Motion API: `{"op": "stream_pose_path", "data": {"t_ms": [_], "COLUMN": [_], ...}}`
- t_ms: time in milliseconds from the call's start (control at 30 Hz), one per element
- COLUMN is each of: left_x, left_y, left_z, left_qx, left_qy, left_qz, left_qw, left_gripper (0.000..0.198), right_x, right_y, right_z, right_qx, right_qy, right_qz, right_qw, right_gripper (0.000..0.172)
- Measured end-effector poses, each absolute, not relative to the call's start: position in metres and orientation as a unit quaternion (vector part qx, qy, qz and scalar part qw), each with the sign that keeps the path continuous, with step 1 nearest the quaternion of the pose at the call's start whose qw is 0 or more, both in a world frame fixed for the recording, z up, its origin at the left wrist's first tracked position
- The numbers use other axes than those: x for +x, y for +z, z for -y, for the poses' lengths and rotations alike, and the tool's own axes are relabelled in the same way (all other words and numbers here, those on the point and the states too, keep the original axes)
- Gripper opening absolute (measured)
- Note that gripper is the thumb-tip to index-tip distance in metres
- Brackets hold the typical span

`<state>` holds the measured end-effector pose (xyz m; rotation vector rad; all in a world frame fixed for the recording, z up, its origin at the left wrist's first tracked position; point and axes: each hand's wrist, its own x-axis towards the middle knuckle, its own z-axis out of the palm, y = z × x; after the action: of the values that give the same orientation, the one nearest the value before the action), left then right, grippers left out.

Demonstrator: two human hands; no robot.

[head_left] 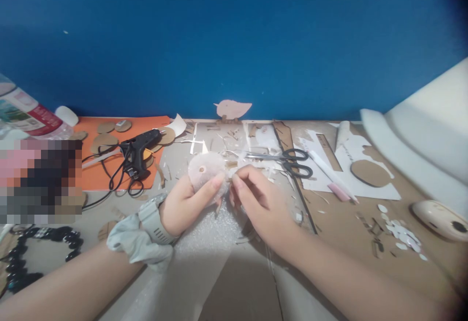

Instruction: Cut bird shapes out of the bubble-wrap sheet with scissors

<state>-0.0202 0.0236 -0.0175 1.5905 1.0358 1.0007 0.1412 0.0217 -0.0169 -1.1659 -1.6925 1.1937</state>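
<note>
1. Left grip: the left hand (183, 206) is clamped, thumb on top, on a pale pink rounded piece (201, 161) with an eye-like ring, held up over the bench (92, 235).
2. Right grip: the right hand (261, 204) has thumb and forefinger together at the piece's right edge; I cannot tell what, if anything, is between them.
3. Handling: the piece looks light, thin and easily creased, probably not slippery. A flat pinch on the broad body seems safest; narrow edges may bend or tear.
4. Beyond: scissors (292, 162) lie just past the right hand; a glue gun (141, 150) lies to the left.
5. Writing: the bottle (54, 127) carries a red-and-white label (43, 120), and a brown strip (329, 151) has dark marks; neither is legible.
</note>
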Motion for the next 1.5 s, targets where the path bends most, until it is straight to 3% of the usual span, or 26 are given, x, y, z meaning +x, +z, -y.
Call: {"op": "stream_pose_path", "data": {"t_ms": [267,667,1000,1200,1367,1500], "left_x": [-0.019,-0.02,-0.021,-0.023,-0.023,-0.024], "left_y": [-0.011,-0.009,-0.009,-0.01,-0.012,-0.013], "left_z": [-0.023,-0.026,-0.027,-0.026,-0.027,-0.028], "left_qx": [0.678,0.667,0.669,0.661,0.655,0.656], "left_qy": [0.395,0.351,0.347,0.345,0.358,0.337], "left_qz": [-0.418,-0.48,-0.477,-0.482,-0.483,-0.509], "left_qw": [0.457,0.449,0.453,0.459,0.458,0.443], "left_gripper": [0.01,0.024,0.023,0.024,0.023,0.023], "right_x": [0.143,0.143,0.143,0.146,0.156,0.162], "right_y": [-0.016,-0.016,-0.015,-0.017,-0.014,-0.015], "right_z": [-0.022,-0.023,-0.024,-0.024,-0.03,-0.035], "right_qx": [-0.455,-0.46,-0.441,-0.465,-0.393,-0.357], "right_qy": [0.474,0.468,0.474,0.311,0.068,-0.051], "right_qz": [0.649,0.656,0.658,0.696,0.823,0.866], "right_qw": [0.383,0.372,0.384,0.451,0.404,0.347], "right_gripper": [0.026,0.026,0.027,0.002,0.019,0.022]}}
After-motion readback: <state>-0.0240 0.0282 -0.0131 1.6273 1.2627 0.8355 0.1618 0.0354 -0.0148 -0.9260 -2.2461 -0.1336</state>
